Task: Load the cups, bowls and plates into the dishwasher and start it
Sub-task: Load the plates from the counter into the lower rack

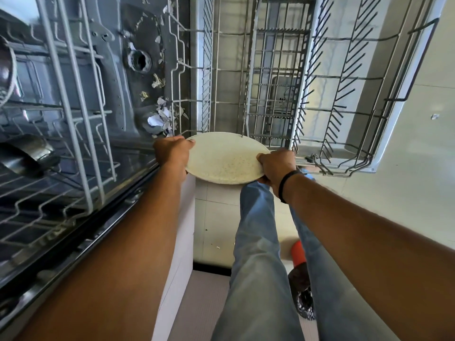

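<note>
1. Head view looks steeply down on a round, cream plate (225,158), matte, with fine dark speckles on its face.
2. That face is turned up toward the camera; the disc appears as an ellipse whose long axis runs left to right, its far edge at the near end of the pulled-out lower rack (307,99).
3. The left hand (172,153) grips the plate's left rim, fingers curled round the edge; the right hand (277,168) clasps the right rim the same way, with a black band (286,185) on its wrist.
4. The rack is grey coated wire with rows of slanted tines and a gridded cutlery basket (275,89).
5. To the left lies the open dishwasher tub (138,70), dull grey metal, littered with pale paper-like scraps (162,114).
6. Below are blue jeans (258,254) and pale floor tiles (394,180).
</note>
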The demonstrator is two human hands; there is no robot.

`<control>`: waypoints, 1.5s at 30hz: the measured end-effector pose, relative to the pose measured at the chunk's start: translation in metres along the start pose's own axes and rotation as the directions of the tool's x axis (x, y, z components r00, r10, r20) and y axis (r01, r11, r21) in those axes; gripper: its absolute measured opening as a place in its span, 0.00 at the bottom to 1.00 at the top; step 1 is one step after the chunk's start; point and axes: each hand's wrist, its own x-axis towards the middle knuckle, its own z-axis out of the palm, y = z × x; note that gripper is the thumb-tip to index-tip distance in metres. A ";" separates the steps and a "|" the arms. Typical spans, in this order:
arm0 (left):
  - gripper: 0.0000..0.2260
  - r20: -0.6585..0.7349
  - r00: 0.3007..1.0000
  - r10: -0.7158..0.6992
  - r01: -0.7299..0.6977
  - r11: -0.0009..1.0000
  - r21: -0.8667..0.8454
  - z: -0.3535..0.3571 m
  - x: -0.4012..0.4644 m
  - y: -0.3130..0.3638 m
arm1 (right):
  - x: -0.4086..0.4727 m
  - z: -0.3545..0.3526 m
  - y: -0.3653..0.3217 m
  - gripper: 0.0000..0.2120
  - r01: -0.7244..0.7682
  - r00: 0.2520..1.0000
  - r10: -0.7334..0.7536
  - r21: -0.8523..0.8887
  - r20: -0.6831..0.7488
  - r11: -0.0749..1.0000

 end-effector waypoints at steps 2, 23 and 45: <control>0.10 0.018 1.000 -0.014 0.013 1.000 0.006 -0.001 0.000 0.002 | -0.003 -0.003 0.003 0.04 0.004 1.000 -0.004 0.010 -0.017 1.000; 0.10 -0.073 0.995 -0.063 0.061 0.998 -0.029 -0.008 0.024 -0.010 | 0.001 0.021 -0.010 0.14 0.037 0.999 -0.037 -0.045 0.008 0.998; 0.26 0.031 0.962 -0.270 0.271 0.947 -0.172 0.011 0.058 -0.042 | -0.010 0.030 -0.014 0.07 -0.077 0.995 0.071 0.094 0.063 0.993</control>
